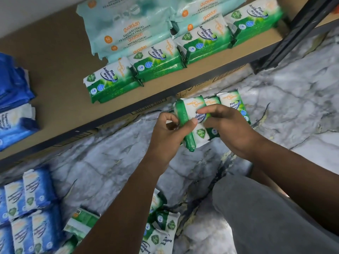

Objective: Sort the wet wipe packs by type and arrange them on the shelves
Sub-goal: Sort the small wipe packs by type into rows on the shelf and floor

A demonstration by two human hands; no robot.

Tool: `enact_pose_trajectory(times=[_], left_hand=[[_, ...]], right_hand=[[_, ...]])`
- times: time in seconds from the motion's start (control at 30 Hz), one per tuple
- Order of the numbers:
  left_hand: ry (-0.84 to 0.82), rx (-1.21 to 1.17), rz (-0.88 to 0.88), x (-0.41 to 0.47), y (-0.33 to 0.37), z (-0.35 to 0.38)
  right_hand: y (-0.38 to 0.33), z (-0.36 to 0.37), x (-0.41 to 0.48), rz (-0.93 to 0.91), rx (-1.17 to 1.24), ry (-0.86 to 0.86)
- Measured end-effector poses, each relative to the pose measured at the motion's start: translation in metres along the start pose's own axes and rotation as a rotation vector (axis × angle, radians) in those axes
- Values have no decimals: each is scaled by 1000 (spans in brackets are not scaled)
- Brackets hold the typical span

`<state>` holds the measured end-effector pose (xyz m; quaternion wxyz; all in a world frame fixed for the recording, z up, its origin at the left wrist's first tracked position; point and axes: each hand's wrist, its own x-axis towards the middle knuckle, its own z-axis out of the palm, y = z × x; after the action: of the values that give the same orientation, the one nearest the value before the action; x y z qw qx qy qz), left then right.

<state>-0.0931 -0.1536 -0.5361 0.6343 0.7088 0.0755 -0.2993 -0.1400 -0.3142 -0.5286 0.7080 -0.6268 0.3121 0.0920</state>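
You are gripping a bunch of green Pine Antibacterial Wipes packs [191,123] between your left hand [169,132] and right hand [227,129], just below the shelf's [55,70] front edge. Since your fingers are curling round only the nearest packs, the outer ones could be slipping loose onto the marble floor [293,99].

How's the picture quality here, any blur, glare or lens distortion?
Head view: sharp at centre, where the print on the green pine pack held by the left hand and right hand reads clearly; head view edges smear, as on the blue floor packs lower left; the shelf edge slants across the frame; lighting is soft, with mild sheen on the pale guardian packs.
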Motion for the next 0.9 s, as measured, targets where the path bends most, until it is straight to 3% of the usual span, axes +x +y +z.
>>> enact_pose_trajectory(times=[0.27, 0.5, 0.63, 0.9], left_hand=[[148, 392, 168, -14, -37, 25], [123, 379, 159, -34, -72, 69], [116, 425, 70, -43, -100, 92], [104, 564, 85, -40, -103, 105]], right_hand=[[23, -42, -16, -14, -223, 165], [59, -74, -40, 92, -338, 233], [82, -90, -47, 244, -652, 325], [82, -97, -40, 60, -846, 237]])
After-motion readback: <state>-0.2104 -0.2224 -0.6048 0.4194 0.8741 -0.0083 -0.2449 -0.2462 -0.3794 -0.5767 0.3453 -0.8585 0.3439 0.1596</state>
